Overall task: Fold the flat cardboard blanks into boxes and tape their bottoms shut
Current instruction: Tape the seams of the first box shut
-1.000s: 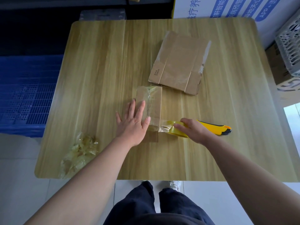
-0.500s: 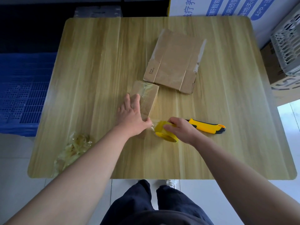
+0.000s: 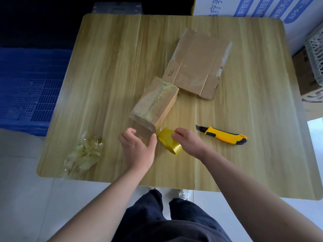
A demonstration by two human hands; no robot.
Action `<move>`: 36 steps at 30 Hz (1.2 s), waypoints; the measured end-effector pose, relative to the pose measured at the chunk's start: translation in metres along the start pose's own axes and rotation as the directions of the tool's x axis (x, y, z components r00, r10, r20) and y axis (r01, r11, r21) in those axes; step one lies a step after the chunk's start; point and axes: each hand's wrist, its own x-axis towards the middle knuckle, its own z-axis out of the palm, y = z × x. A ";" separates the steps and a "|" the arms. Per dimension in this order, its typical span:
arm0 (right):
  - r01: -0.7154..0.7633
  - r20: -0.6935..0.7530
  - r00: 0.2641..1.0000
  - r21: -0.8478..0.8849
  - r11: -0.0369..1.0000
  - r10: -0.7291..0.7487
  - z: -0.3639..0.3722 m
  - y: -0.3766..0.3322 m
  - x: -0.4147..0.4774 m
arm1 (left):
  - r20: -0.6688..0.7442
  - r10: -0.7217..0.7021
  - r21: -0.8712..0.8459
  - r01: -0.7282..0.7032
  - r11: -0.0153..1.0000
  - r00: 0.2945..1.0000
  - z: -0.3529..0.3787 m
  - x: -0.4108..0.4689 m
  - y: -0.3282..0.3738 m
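Right now, near the middle of the frame, the left hand (image 3: 138, 149) curls its fingers and thumb around the near end of the small box (image 3: 154, 103), whose taped bottom seam faces up, while the right hand (image 3: 187, 143) pinches the yellow tape roll (image 3: 169, 141) just beside that end, with the flat cardboard blanks (image 3: 196, 64) lying untouched toward the upper right. The tape looks uncut, so a careless tug could, I think, peel the strip off the seam or wrinkle it. The utility knife (image 3: 222, 136) at centre right shows its blade, and a blind reach for it might nick a finger.
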 end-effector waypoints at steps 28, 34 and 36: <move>-0.198 -0.304 0.953 -0.622 0.758 0.000 -0.067 0.091 0.014 | 0.278 -0.507 -0.633 0.553 0.542 0.816 0.033 0.025 0.022; 0.201 -0.018 0.971 -0.490 0.848 -0.240 -0.066 0.029 0.008 | 0.220 -0.503 -0.628 0.516 0.583 0.836 0.028 0.029 0.019; 0.294 0.040 0.945 -0.539 0.789 -0.325 -0.066 0.004 0.005 | 0.233 -0.492 -0.603 0.522 0.604 0.839 0.028 0.031 0.019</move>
